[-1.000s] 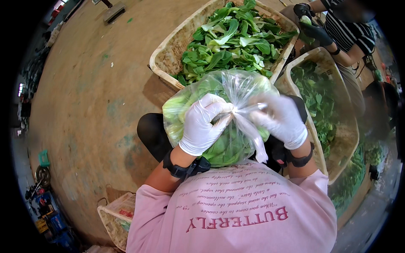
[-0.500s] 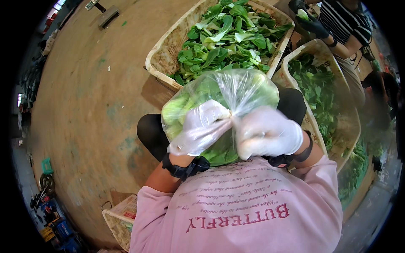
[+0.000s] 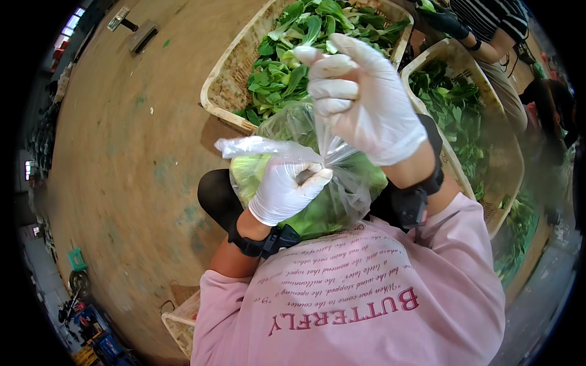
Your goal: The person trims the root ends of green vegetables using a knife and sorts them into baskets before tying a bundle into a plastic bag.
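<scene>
A clear plastic bag (image 3: 360,183) packed with leafy green vegetables rests on my lap, its neck gathered. My left hand (image 3: 287,188), in a white glove, pinches that gathered neck between thumb and fingers. A loose flap of the bag's plastic sticks out leftward above the knuckles. Also white-gloved, my right hand (image 3: 366,97) is raised over the bag, off the neck, with its fingers curled in. Whether anything small is inside those fingers I cannot make out. Both wrists wear black straps with small devices.
Beyond the bag stands a dirty cream crate (image 3: 229,91) of leafy greens (image 3: 311,27). Another crate (image 3: 510,165) of greens is at my right, near a co-worker's dark-gloved hand (image 3: 442,19). A scale (image 3: 142,35) sits far left; a crate (image 3: 177,332) lies near my left side.
My right hand has left the bag's neck and risen up and away from me. My left hand still grips the neck, and a plastic flap now shows above it.
</scene>
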